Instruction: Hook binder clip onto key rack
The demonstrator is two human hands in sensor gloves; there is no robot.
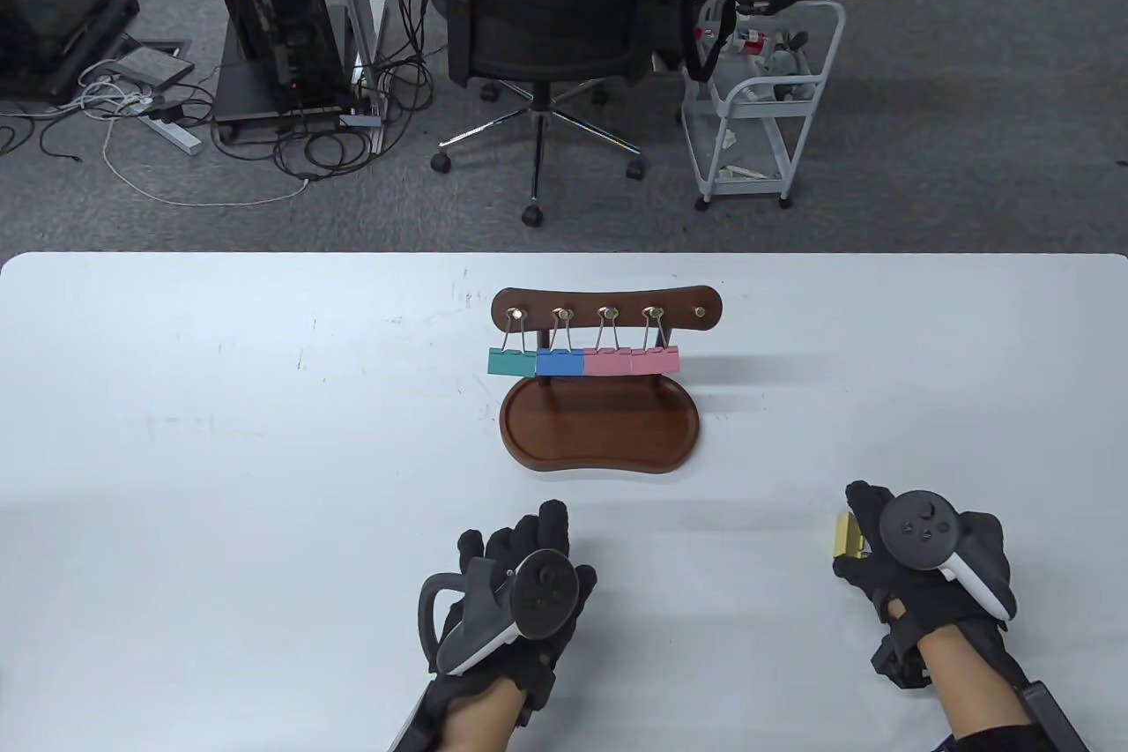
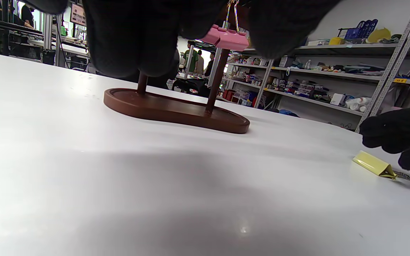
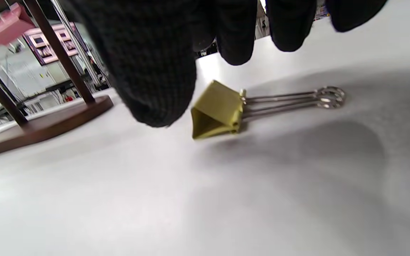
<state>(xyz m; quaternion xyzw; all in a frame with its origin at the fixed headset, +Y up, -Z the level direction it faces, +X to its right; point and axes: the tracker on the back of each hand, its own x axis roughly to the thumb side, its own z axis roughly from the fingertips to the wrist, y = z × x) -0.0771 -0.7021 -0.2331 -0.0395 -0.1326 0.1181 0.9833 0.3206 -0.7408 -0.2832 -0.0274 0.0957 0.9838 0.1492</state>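
The brown wooden key rack (image 1: 608, 304) stands on its tray base (image 1: 599, 435) at the table's middle. A green (image 1: 511, 361), a blue (image 1: 560, 361) and two pink binder clips (image 1: 632, 361) hang from its hooks; the rightmost hook (image 1: 701, 312) is bare. A yellow binder clip (image 1: 848, 537) lies flat on the table at the front right, wire handles folded out (image 3: 294, 97). My right hand (image 1: 868, 523) hovers just over it, fingers apart, not gripping it (image 3: 217, 110). My left hand (image 1: 520, 536) rests palm down in front of the tray, holding nothing.
The white table (image 1: 220, 435) runs wide to both sides of the rack. Beyond its far edge stand an office chair (image 1: 551, 11), a white trolley (image 1: 758, 100) and a computer tower (image 1: 273, 11). The left wrist view shows the rack base (image 2: 176, 110) and the yellow clip (image 2: 372, 163).
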